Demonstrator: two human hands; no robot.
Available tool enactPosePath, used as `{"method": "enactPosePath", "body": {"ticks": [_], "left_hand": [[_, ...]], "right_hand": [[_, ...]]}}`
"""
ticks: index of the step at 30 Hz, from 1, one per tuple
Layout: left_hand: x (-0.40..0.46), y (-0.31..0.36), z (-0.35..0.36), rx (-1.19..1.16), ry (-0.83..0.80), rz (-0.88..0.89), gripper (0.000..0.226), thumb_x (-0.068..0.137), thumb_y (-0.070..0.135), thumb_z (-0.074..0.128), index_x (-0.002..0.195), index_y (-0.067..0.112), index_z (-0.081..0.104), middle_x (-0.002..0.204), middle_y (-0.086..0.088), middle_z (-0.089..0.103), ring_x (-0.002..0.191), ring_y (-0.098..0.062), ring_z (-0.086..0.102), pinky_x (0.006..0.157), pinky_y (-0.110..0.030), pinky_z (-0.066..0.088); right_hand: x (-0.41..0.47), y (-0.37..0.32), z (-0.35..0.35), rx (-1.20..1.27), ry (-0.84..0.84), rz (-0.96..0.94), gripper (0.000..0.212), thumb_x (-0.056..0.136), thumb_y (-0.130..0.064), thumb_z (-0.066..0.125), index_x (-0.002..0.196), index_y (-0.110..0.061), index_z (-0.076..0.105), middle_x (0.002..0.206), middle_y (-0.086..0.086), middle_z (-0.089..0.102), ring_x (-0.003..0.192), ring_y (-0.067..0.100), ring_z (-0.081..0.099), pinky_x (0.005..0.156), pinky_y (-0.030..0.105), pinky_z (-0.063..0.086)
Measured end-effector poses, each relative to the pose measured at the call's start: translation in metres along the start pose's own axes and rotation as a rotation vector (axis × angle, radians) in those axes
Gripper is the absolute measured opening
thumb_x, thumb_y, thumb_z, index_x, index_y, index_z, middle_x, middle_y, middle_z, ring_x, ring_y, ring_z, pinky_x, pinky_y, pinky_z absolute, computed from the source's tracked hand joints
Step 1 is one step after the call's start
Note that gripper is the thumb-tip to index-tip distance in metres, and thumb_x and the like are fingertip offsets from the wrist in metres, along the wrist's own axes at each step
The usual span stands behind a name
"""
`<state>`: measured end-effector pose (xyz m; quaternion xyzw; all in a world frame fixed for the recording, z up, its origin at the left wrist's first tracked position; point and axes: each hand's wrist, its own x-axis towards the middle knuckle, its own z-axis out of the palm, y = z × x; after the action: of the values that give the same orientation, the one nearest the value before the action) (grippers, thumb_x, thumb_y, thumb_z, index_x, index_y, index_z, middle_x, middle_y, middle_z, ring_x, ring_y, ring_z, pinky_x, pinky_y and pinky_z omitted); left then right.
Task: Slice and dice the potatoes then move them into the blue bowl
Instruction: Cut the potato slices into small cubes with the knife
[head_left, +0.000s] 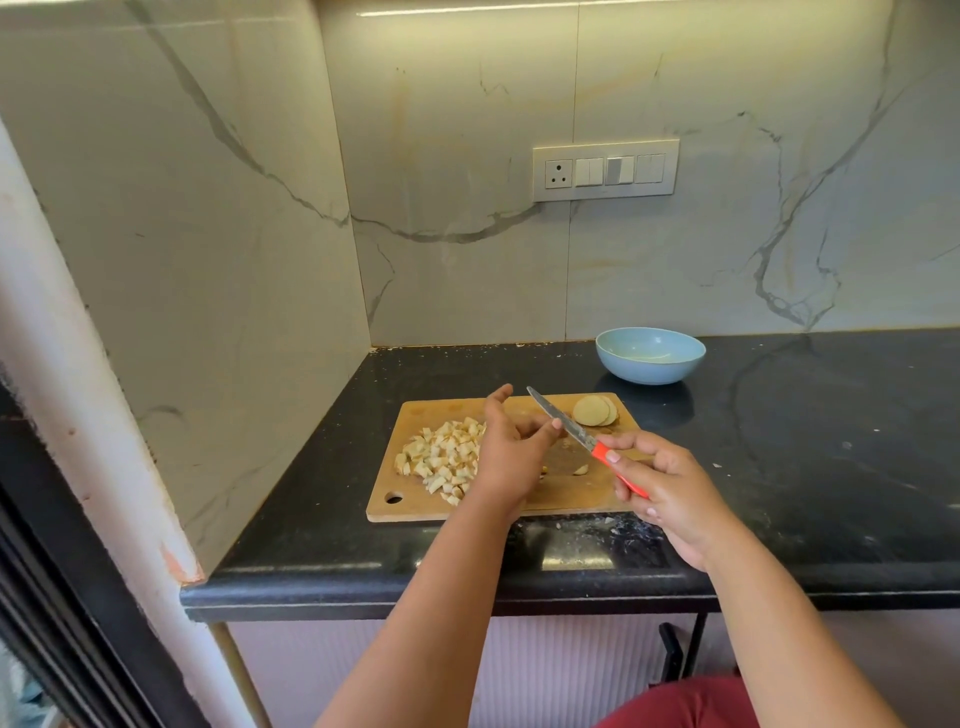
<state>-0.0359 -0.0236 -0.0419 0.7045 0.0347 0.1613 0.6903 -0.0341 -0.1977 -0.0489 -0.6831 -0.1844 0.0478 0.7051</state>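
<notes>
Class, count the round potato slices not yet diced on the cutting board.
2 visible: round potato slices overlapping at the cutting board's far right corner, beyond the knife; more may hide beneath.

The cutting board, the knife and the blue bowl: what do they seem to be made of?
Cutting board: probably wood or bamboo, matt tan with darker worn marks. Knife: grey metal blade, likely steel; the bright orange-red handle looks like plastic. Blue bowl: likely glazed ceramic, possibly melamine; smooth pale-blue surface with a soft sheen inside.
</notes>
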Motion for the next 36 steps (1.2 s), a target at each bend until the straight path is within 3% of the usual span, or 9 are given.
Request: {"method": "enactPosePath", "body": {"ticks": [4, 8, 14, 17, 19, 21, 24, 30, 36], "left_hand": [[0.001, 0.001, -0.006, 0.041, 0.070, 0.005, 0.065, 0.091, 0.010, 0.067, 0.144, 0.017, 0.030, 0.094, 0.004, 0.075, 0.095, -0.006, 0.069, 0.085, -0.022, 0.048], [-0.005, 0.001, -0.025, 0.450, 0.043, 0.162, 0.059, 0.096, 0.003, 0.054, 0.145, 0.020, 0.027, 0.099, 0.013, 0.072, 0.097, 0.001, 0.063, 0.080, -0.009, 0.044], [-0.008, 0.001, -0.036, 0.836, -0.008, 0.355, 0.042, 0.097, 0.000, 0.043, 0.134, 0.018, 0.048, 0.126, -0.001, 0.065, 0.118, -0.017, 0.058, 0.095, -0.031, 0.048], [-0.007, 0.001, -0.037, 0.916, -0.036, 0.459, 0.028, 0.096, 0.015, 0.058, 0.122, 0.021, 0.063, 0.122, 0.005, 0.066, 0.119, -0.015, 0.055, 0.102, -0.034, 0.043], [-0.007, 0.004, -0.029, 1.072, -0.154, 0.409, 0.020, 0.095, 0.030, 0.061, 0.113, 0.025, 0.068, 0.117, 0.008, 0.067, 0.122, -0.015, 0.047, 0.107, -0.036, 0.034], [-0.004, 0.005, -0.021, 1.268, -0.200, 0.364, 0.019, 0.096, 0.039, 0.057, 0.108, 0.030, 0.068, 0.113, 0.010, 0.066, 0.120, -0.017, 0.039, 0.103, -0.041, 0.026], [0.004, 0.003, -0.021, 1.450, -0.079, 0.394, 0.017, 0.098, 0.035, 0.051, 0.104, 0.030, 0.066, 0.107, 0.008, 0.064, 0.113, -0.020, 0.041, 0.092, -0.040, 0.025], [0.022, 0.014, -0.033, 1.285, 0.182, 0.305, 0.018, 0.098, 0.034, 0.053, 0.111, 0.026, 0.061, 0.112, 0.004, 0.062, 0.112, -0.023, 0.045, 0.090, -0.038, 0.032], [0.017, 0.014, -0.013, 1.099, 0.074, 0.307, 0.022, 0.100, 0.027, 0.046, 0.113, 0.024, 0.064, 0.110, 0.004, 0.067, 0.111, -0.023, 0.048, 0.092, -0.039, 0.040]], "right_hand": [[0.000, 0.002, -0.001, 0.006, 0.009, -0.007, 0.017, 0.096, -0.012, 0.056, 0.109, -0.015, 0.067, 0.061, 0.010, 0.049, 0.042, 0.009, 0.025, 0.042, 0.018, 0.021], [0.001, 0.004, -0.001, 0.052, 0.076, -0.026, 0.017, 0.095, -0.013, 0.057, 0.108, -0.015, 0.067, 0.061, 0.011, 0.048, 0.043, 0.009, 0.026, 0.041, 0.018, 0.021], [0.003, 0.009, 0.001, 0.003, 0.197, -0.069, 0.015, 0.094, -0.016, 0.059, 0.107, -0.018, 0.067, 0.060, 0.009, 0.052, 0.041, 0.003, 0.038, 0.041, 0.015, 0.030], [0.007, 0.015, 0.002, -0.137, 0.289, -0.112, 0.012, 0.094, -0.026, 0.061, 0.104, -0.028, 0.068, 0.056, 0.003, 0.057, 0.044, 0.003, 0.043, 0.051, 0.022, 0.033], [0.009, 0.019, 0.002, -0.233, 0.339, -0.129, 0.011, 0.094, -0.031, 0.061, 0.102, -0.033, 0.068, 0.056, 0.001, 0.061, 0.045, 0.003, 0.044, 0.053, 0.028, 0.034], [0.010, 0.020, 0.003, -0.283, 0.355, -0.136, 0.010, 0.094, -0.032, 0.060, 0.102, -0.035, 0.067, 0.057, 0.000, 0.062, 0.047, 0.004, 0.046, 0.054, 0.029, 0.037], [0.008, 0.019, 0.004, -0.306, 0.349, -0.148, 0.011, 0.095, -0.030, 0.060, 0.102, -0.034, 0.066, 0.056, -0.002, 0.062, 0.051, 0.008, 0.050, 0.057, 0.030, 0.042], [0.009, 0.019, 0.004, -0.326, 0.357, -0.135, 0.012, 0.095, -0.030, 0.059, 0.104, -0.032, 0.066, 0.059, -0.001, 0.063, 0.058, 0.012, 0.055, 0.060, 0.030, 0.045], [0.009, 0.021, 0.001, -0.328, 0.422, -0.151, 0.012, 0.096, -0.028, 0.058, 0.104, -0.033, 0.066, 0.060, 0.001, 0.063, 0.048, 0.009, 0.048, 0.047, 0.025, 0.037]]}}
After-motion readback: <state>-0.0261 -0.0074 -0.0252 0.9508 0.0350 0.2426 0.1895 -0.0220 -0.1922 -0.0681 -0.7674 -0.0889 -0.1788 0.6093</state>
